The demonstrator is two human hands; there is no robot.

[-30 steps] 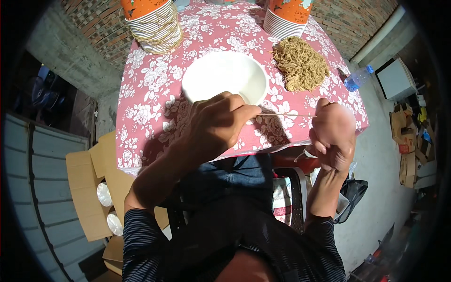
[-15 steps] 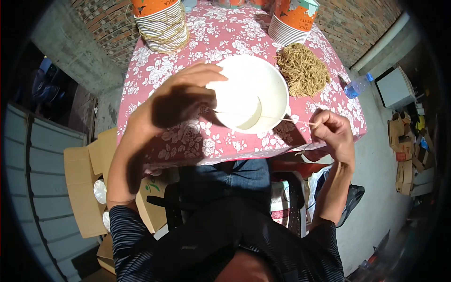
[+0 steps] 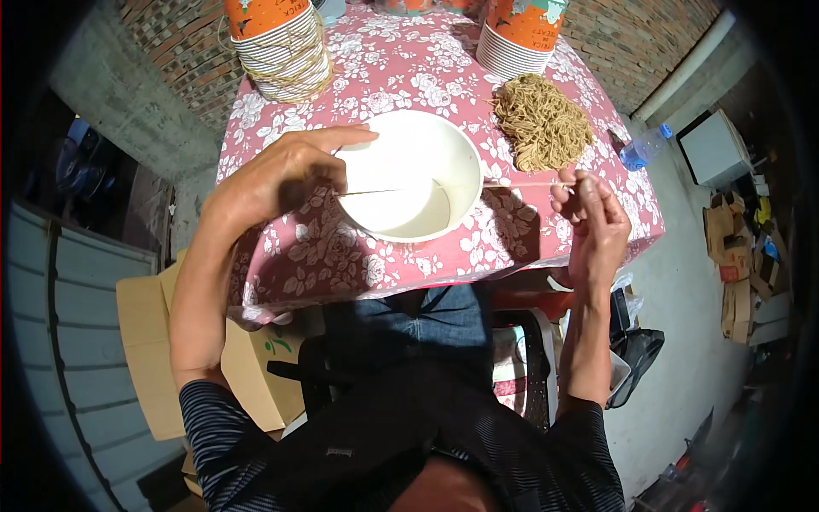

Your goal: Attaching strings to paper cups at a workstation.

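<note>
A white paper bucket [image 3: 461,167] lies in front of me near the table's front edge, its round mouth facing up toward me. My left hand [image 3: 286,175] is wrapped round its left side, the fingers at the rim and the thumb partly in shadow. A thin tan cord [image 3: 522,184] crosses the bucket's inside and comes out at its right side. My right hand [image 3: 595,207] pinches the cord's end, drawn out nearly straight to the right. Beyond that hand lies a loose heap of tan cords [image 3: 543,122].
A stack of orange-and-white buckets with cords [image 3: 286,64] stands at the far left, another stack [image 3: 520,38] at the far right. A blue-capped plastic bottle [image 3: 645,147] is at the table's right edge. Open cardboard boxes [image 3: 153,341] sit at my left.
The bucket and my left hand have shifted left. My right hand has risen a little, turned, and holds a longer stretch of cord outside the bucket.
</note>
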